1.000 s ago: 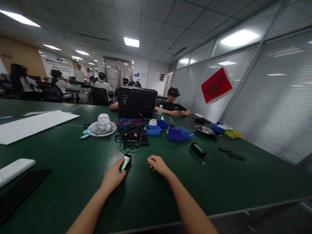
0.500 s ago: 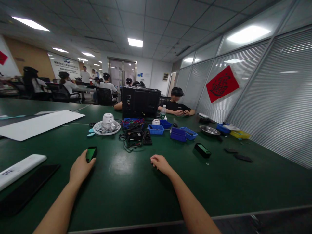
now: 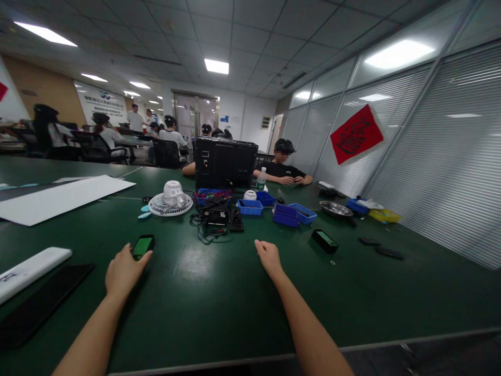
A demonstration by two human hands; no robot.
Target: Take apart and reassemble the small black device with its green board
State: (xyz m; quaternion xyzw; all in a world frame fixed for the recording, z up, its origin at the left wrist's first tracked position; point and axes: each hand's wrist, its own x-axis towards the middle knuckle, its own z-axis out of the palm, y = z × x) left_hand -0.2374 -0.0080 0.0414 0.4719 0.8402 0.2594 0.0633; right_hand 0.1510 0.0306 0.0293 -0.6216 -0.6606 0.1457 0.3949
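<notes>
My left hand (image 3: 124, 271) has its thumb and fingers around the near end of a small black box with a green top face (image 3: 143, 246), low over the green table. Its underside is hidden by my hand. My right hand (image 3: 269, 257) is closed, with its fingers curled under. Whatever it may hold is hidden. To its right, a similar black box with a green top (image 3: 325, 241) lies on the table, and a small ring (image 3: 332, 262) is just in front of it.
Beyond my hands are a white fan (image 3: 171, 201), tangled cables with a black adapter (image 3: 216, 216), blue trays (image 3: 250, 208) and a large black panel (image 3: 226, 164). A white bar (image 3: 33, 271) and a black slab (image 3: 47, 303) lie left. A person in black (image 3: 285, 169) sits opposite.
My right hand has moved a little to the right and turned, its fingers still curled. My left hand and the box have shifted slightly left, with more of the green top showing.
</notes>
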